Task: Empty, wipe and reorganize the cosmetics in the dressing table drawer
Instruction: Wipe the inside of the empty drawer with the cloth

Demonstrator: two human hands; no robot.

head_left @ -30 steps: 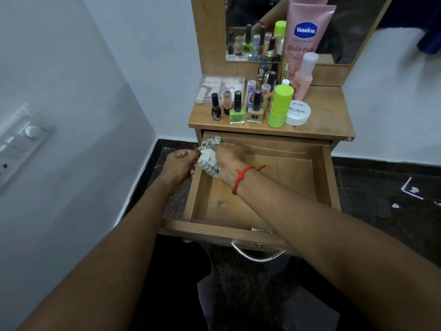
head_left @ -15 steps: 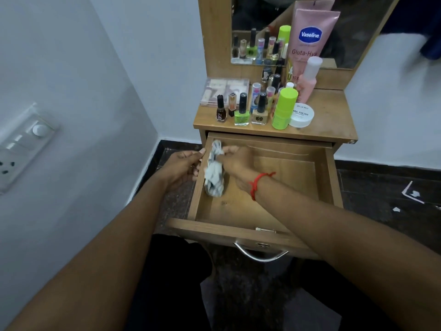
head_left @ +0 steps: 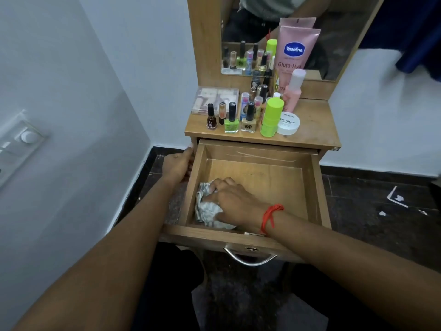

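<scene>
a wooden drawer [head_left: 315,187] is pulled out from under a small dressing counter [head_left: 315,125], seen from above. the right hand [head_left: 235,201], with a red thread [head_left: 270,217] tied at the wrist, is closed over a crumpled grey-and-white striped cloth [head_left: 206,211] and presses it onto the drawer floor in the front left corner. apart from the cloth and hand, the drawer is bare wood. the left hand [head_left: 177,167] grips the outside of the drawer's left wall, fingers curled over its top edge near the back. a curved metal handle [head_left: 249,259] hangs on the drawer front.

the cosmetics stand on the counter above, against a mirror [head_left: 334,32]. a tall pink tube [head_left: 297,56] reads "vaseline" in a blue badge and "gluta-hya" below it. beside it is a pink bottle [head_left: 293,91] with a white cap. a round white tub [head_left: 287,123] reads "nail polish"; its smaller print is too fine to read. just left of it stands a lime green bottle [head_left: 270,117]. along the front edge is a row of nail polishes: dark red [head_left: 211,118], a small orange one [head_left: 222,113], bright green [head_left: 231,121] and beige [head_left: 248,121], the last three with black caps. more small bottles crowd behind them. a clear flat case [head_left: 214,99] lies at the back left. the mirror repeats the bottles.

a switch plate [head_left: 21,144] sits on the left wall
</scene>
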